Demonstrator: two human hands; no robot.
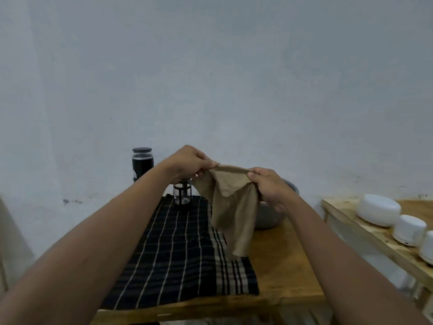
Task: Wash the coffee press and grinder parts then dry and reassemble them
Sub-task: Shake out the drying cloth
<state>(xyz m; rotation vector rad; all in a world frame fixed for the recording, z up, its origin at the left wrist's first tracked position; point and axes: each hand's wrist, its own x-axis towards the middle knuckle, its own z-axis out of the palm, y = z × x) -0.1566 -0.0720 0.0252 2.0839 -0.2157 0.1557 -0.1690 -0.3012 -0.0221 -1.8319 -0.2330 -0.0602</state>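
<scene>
A tan cloth [230,207] hangs in the air over the wooden table [281,259]. My left hand [192,164] pinches its upper left edge and my right hand [269,187] grips its upper right corner. Behind my left hand the glass coffee press [182,195] in its black frame stands upright on the far end of a black striped cloth [178,252]. A black grinder [142,164] with a clear top section stands further left, against the wall. A grey metal bowl [269,218] sits behind the tan cloth, mostly hidden by it and my right hand.
A second wooden table [346,219] stands to the right with three white round containers [378,209] in a row. A grey-blue wall closes off the back. A gap separates the two tables.
</scene>
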